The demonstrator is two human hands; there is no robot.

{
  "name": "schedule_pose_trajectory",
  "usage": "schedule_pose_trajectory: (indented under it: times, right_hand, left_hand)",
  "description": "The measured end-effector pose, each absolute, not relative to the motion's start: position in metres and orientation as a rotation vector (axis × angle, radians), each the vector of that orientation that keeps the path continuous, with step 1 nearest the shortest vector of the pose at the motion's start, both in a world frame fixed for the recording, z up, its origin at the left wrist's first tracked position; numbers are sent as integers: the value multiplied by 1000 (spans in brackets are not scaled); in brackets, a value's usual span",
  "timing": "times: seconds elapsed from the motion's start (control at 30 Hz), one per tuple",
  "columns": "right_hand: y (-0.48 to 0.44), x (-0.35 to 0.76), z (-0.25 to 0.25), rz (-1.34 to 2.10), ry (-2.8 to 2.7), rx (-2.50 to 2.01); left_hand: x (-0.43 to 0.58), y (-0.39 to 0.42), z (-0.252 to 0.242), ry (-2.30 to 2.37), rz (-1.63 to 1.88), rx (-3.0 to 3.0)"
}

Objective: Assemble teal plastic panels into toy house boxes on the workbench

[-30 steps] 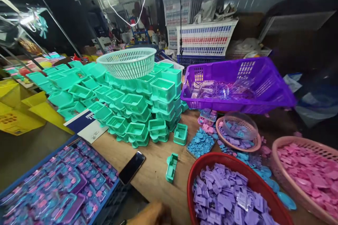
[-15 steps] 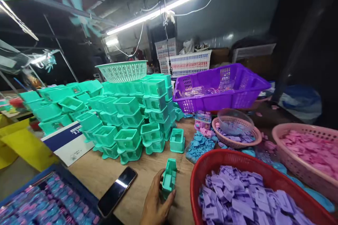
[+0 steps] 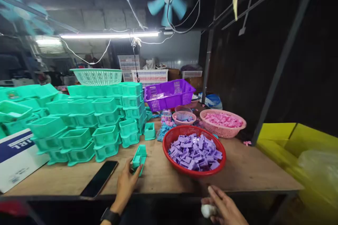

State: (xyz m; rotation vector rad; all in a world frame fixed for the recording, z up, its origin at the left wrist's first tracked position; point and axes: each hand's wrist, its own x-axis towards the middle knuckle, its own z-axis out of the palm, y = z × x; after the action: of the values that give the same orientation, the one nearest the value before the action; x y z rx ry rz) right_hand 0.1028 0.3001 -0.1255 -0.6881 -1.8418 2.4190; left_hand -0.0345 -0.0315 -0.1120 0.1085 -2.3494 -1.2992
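My left hand (image 3: 126,184), with a dark watch at the wrist, grips a small teal plastic box (image 3: 139,159) that rests on the wooden table (image 3: 245,170) near its front edge. My right hand (image 3: 223,208) hangs below the table's front edge, its fingers curled round a small white lump (image 3: 207,211). A red basket (image 3: 171,137) full of purple plastic pieces (image 3: 194,149) stands just right of the teal box. A black phone (image 3: 99,182) lies flat to the left of my left hand.
Stacks of teal boxes (image 3: 79,119) fill the table's left, with a teal round basket (image 3: 97,76) on top. Behind stand a purple crate (image 3: 169,95), two pink baskets (image 3: 224,122), blue pieces (image 3: 163,130). A white carton (image 3: 16,158) lies left, yellow bin (image 3: 298,147) right.
The view has pulled back and up, showing the whole table. My left hand reached the teal box and holds it. My right hand has come into view with the white lump.
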Motion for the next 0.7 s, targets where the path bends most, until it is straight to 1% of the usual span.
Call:
schedule_pose_trajectory:
  times: [0.1, 0.27, 0.4, 0.6, 0.7]
  right_hand:
    - [304, 95, -95, 2402, -1587, -751]
    - [313, 71, -65, 2446, -1536, -772]
    - [317, 55, -60, 2491, -1505, -911]
    - [327, 47, -62, 2523, -1348, -903]
    - [340, 55, -51, 2541, -1283, -896]
  left_hand:
    - [-33, -32, -115, -2329, -1324, 91]
    - [-34, -23, -130, -2288, -1310, 111]
    - [-37, -24, -145, -2297, -1181, 114]
    - [-42, -31, -163, -2396, -967, 186]
    - [-47, -38, -180, -2436, -864, 138]
